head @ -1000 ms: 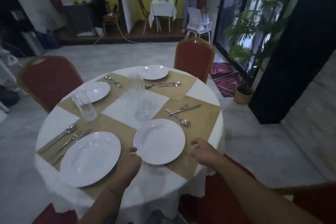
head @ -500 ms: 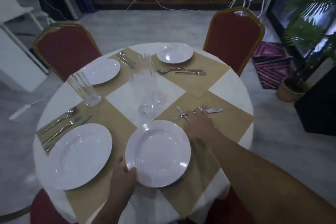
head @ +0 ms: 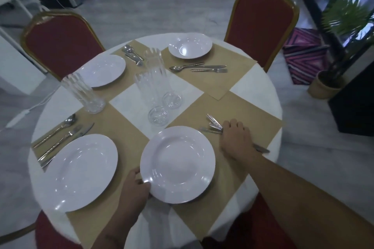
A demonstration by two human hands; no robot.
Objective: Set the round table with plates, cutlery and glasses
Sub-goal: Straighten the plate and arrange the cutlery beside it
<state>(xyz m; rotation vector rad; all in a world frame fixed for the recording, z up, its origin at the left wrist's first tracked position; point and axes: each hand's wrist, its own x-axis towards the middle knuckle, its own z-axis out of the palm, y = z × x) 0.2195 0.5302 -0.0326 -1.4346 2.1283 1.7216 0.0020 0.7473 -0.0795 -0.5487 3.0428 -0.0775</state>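
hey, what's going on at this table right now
A person is setting a round table. Their left hand grips the rim of the near plate, while the right hand gathers the cutlery beside it. Three other places already have plates and cutlery; the glasses mostly stand near the middle.

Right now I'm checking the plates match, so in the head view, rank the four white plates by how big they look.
1. Near-left plate
2. Plate held by the left hand
3. Far-left plate
4. Far-right plate

The near pair sit closest to the camera, so true sizes are unsure; the far two look close.
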